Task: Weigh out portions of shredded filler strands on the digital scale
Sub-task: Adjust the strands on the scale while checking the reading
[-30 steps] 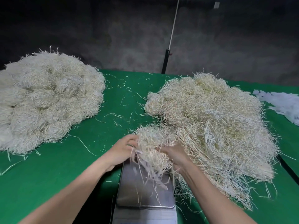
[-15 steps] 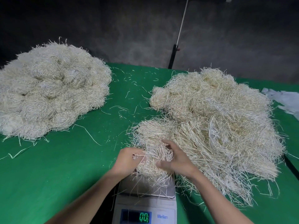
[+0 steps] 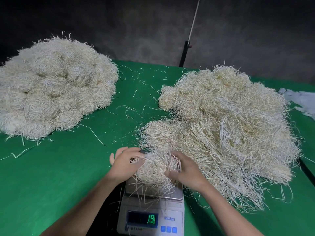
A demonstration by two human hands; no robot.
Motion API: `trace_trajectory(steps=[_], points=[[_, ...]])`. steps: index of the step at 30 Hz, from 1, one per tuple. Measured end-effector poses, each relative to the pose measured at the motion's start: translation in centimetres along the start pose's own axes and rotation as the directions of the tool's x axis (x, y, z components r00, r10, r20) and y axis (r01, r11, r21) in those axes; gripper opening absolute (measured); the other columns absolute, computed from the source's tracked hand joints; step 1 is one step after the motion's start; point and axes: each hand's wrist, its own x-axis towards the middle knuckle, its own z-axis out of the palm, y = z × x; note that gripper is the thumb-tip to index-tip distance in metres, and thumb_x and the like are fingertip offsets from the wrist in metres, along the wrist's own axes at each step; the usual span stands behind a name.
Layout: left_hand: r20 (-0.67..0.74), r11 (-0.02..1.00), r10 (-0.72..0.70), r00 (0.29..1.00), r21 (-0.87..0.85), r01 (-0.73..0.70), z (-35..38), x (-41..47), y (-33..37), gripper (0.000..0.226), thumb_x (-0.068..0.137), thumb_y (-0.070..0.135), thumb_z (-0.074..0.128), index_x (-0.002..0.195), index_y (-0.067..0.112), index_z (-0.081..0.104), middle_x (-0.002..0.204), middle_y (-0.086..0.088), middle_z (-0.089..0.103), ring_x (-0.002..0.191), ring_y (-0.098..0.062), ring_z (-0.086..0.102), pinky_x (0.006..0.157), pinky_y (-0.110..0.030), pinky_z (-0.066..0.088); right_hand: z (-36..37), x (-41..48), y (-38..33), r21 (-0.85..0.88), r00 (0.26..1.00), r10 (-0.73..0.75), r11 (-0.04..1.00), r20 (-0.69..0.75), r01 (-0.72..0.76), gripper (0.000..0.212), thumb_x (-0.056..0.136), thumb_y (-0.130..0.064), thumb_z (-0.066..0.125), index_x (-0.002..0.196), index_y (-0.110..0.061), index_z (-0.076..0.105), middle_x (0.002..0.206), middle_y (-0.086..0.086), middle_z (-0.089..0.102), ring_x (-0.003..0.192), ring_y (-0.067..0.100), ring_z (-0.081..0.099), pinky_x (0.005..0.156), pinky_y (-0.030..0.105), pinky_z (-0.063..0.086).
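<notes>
Near the front edge, on the digital scale [image 3: 172, 217], a clump of strands [image 3: 153, 171] sits between both hands, the left hand [image 3: 123, 165] and right hand [image 3: 186, 173] each with fingers curled round its sides. For a true reading, both should probably let go fully, with trailing ends tucked clear of the loose pile [image 3: 230, 130] just to the right.
</notes>
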Motion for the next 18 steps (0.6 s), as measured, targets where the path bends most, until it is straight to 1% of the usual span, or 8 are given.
trace_trajectory(steps=[2, 3, 6, 7, 10, 12, 15, 18], points=[[0.027, 0.986, 0.019, 0.999, -0.166, -0.014, -1.2, 0.1, -0.1, 0.029, 0.087, 0.024, 0.065, 0.1, 0.05, 0.06, 0.131, 0.023, 0.049, 0.134, -0.009, 0.033, 0.115, -0.053, 0.01, -1.3, -0.3, -0.6, -0.002, 0.998, -0.031, 1.0, 0.052, 0.031, 0.087, 0.072, -0.038, 0.079, 0.143, -0.039, 0.028, 0.149, -0.011, 0.029, 0.136, 0.011, 0.027, 0.115, 0.043, 0.024], [0.049, 0.966, 0.031, 0.998, -0.257, -0.017, -1.8, 0.0, 0.0, 0.035, 0.087, 0.019, 0.064, 0.1, 0.051, 0.059, 0.127, 0.025, 0.051, 0.129, -0.004, 0.038, 0.115, -0.048, 0.017, -2.0, -0.4, -0.8, 0.001, 0.996, -0.042, 0.999, 0.081, 0.043, 0.093, 0.07, -0.037, 0.08, 0.144, -0.04, 0.025, 0.151, -0.01, 0.026, 0.134, 0.009, 0.025, 0.114, 0.039, 0.023], [0.071, 0.884, 0.021, 0.997, -0.467, 0.015, -3.6, 0.0, 0.2, 0.046, 0.084, 0.002, 0.057, 0.1, 0.045, 0.064, 0.113, 0.03, 0.058, 0.11, 0.015, 0.047, 0.104, -0.031, 0.029, -4.0, -0.6, -1.6, 0.067, 0.984, -0.077, 0.996, 0.162, 0.067, 0.104, 0.065, -0.035, 0.083, 0.146, -0.041, 0.017, 0.153, -0.012, 0.019, 0.127, 0.002, 0.022, 0.102, 0.019, 0.025], [0.05, 0.863, 0.015, 0.999, -0.505, 0.012, -4.2, 0.0, 0.2, 0.046, 0.082, 0.0, 0.054, 0.099, 0.041, 0.066, 0.111, 0.026, 0.062, 0.11, 0.012, 0.049, 0.103, -0.029, 0.031, -4.6, -0.8, -1.9, 0.09, 0.98, -0.089, 0.993, 0.178, 0.074, 0.105, 0.063, -0.036, 0.083, 0.145, -0.043, 0.016, 0.153, -0.013, 0.018, 0.128, 0.002, 0.022, 0.101, 0.018, 0.025], [-0.048, 0.812, 0.009, 0.999, -0.583, -0.035, -5.4, -0.2, 0.6, 0.037, 0.076, 0.007, 0.052, 0.093, 0.035, 0.07, 0.106, 0.018, 0.069, 0.113, 0.001, 0.054, 0.1, -0.024, 0.03, -5.8, -1.1, -2.5, 0.136, 0.976, -0.128, 0.985, 0.176, 0.105, 0.106, 0.056, -0.052, 0.082, 0.141, -0.047, 0.018, 0.153, -0.015, 0.019, 0.138, 0.007, 0.021, 0.108, 0.027, 0.018], [-0.112, 0.786, 0.009, 0.994, -0.613, -0.077, -5.8, -0.3, 1.0, 0.033, 0.084, 0.008, 0.051, 0.09, 0.034, 0.072, 0.103, 0.019, 0.07, 0.109, 0.007, 0.054, 0.094, -0.016, 0.027, -6.1, -1.1, -2.7, 0.183, 0.981, -0.146, 0.976, 0.125, 0.121, 0.095, 0.059, -0.054, 0.075, 0.138, -0.046, 0.024, 0.152, -0.014, 0.023, 0.138, 0.006, 0.024, 0.114, 0.036, 0.019], [-0.164, 0.78, 0.013, 0.986, -0.616, -0.113, -6.0, -0.1, 2.0, 0.031, 0.092, 0.011, 0.049, 0.088, 0.033, 0.071, 0.098, 0.024, 0.069, 0.1, 0.018, 0.054, 0.085, -0.008, 0.026, -6.1, -1.0, -2.7, 0.256, 0.985, -0.165, 0.955, 0.042, 0.149, 0.063, 0.08, -0.031, 0.069, 0.126, -0.053, 0.033, 0.149, -0.015, 0.03, 0.136, 0.005, 0.029, 0.115, 0.047, 0.023], [-0.187, 0.779, 0.024, 0.982, -0.612, -0.135, -6.0, -0.1, 2.6, 0.026, 0.092, 0.015, 0.052, 0.088, 0.032, 0.071, 0.096, 0.025, 0.069, 0.097, 0.019, 0.054, 0.083, -0.007, 0.027, -6.0, -0.9, -2.5, 0.269, 0.988, -0.154, 0.952, 0.004, 0.147, 0.053, 0.087, -0.022, 0.063, 0.118, -0.056, 0.037, 0.147, -0.014, 0.034, 0.135, 0.006, 0.032, 0.115, 0.049, 0.025]])
